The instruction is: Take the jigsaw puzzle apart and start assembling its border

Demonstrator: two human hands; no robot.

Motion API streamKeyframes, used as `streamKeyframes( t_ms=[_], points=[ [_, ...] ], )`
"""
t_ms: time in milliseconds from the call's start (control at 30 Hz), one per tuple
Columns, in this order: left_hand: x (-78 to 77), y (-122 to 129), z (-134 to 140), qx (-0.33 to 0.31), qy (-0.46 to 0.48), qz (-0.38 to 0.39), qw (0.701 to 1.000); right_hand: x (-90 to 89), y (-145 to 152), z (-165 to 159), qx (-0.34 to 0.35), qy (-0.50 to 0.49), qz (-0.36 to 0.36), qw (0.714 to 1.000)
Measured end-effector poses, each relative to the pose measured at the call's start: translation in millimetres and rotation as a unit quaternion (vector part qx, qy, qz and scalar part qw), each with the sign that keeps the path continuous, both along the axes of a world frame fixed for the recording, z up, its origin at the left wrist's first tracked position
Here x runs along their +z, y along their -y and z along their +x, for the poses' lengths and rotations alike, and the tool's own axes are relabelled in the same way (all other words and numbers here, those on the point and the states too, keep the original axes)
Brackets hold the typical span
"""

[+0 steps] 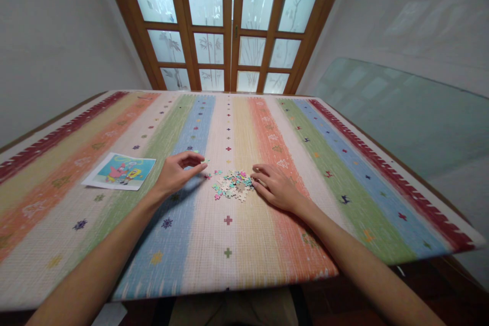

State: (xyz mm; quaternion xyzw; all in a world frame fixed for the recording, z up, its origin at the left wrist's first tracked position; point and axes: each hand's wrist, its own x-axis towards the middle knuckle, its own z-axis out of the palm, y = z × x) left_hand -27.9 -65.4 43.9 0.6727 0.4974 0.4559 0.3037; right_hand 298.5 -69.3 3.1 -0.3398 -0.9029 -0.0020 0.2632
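A small heap of jigsaw puzzle pieces (234,186) lies on the striped tablecloth, some showing pale backs, others pink, teal or yellow faces. My left hand (182,169) hovers left of the heap, its fingers curved and the thumb apart from them. A few loose pieces lie close to its fingertips. At the heap's right edge rests my right hand (275,186), fingers loosely bent and slightly spread, their tips touching or very near the outer pieces. No piece shows clearly in either hand. Left of my left hand lies a printed cartoon picture (126,172) on white paper.
The striped tablecloth (228,234) covers a wide table with its front edge close to me. Beyond the far edge stand wooden doors (231,35) with frosted panes. A pale glass-like panel (405,122) leans along the right wall.
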Motion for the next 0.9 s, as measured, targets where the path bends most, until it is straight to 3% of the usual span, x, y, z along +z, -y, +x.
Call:
streamKeyframes(
  t_ms=[333,633,900],
  points=[
    [-12.2,0.8,-11.3,0.026,-0.175,0.16,0.971,-1.2,-0.3,0.3,-0.001,0.0,-0.008,1.0],
    [-14.1,-8.8,-25.7,0.024,-0.227,0.206,0.952,-1.1,-0.6,1.0,0.0,0.006,-0.004,1.0],
    [-14.1,-32.1,-61.9,0.094,-0.294,0.184,0.933,-0.3,-0.3,0.4,0.0,0.013,-0.004,1.0]
  ],
)
